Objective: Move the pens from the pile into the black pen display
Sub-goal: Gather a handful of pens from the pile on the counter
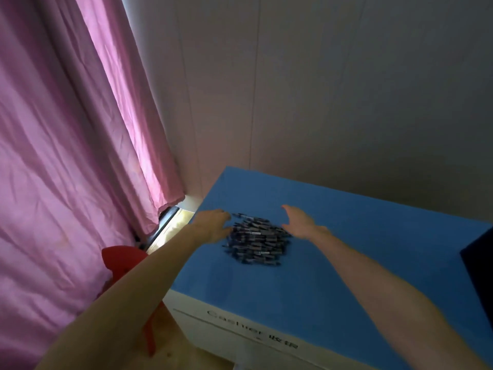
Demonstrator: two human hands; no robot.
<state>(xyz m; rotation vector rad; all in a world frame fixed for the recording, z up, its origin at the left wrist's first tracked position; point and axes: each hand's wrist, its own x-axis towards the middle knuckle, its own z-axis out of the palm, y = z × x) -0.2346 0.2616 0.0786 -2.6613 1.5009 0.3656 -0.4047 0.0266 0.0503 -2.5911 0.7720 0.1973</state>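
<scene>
Pale panelled wall (320,89) behind, seams running vertically; pink curtain (66,129) at left, creased cloth in long soft folds, brighter along the window gap. Blue counter top (346,263) flat and matte, with a white front face (226,332) carrying blurred grey lettering that reads roughly "Cashier".

Pile of pens (257,240) sits on the blue top, toward its far left part: a low, roughly round heap of short dark barrels with small pale labels, lying crisscross. Single pens too blurred to count. No pen is in any container; all lie loose on the surface.

Dark object (477,265) cut off at the right edge, black, straight-sided; cannot tell what it is.

Left hand (213,225) at the pile's left rim, palm down, fingers spread and loosely extended, fingertips at or touching the outermost pens; holds nothing. Right hand (300,222) at the pile's right rim, fingers straight, thumb apart, palm turned toward the heap; holds nothing. Contact with the pens cannot be told there. Both forearms bare.

Red plastic item (122,260) on the floor at left, smooth, partly hidden behind the left arm. Floor (181,351) light wood-toned.
</scene>
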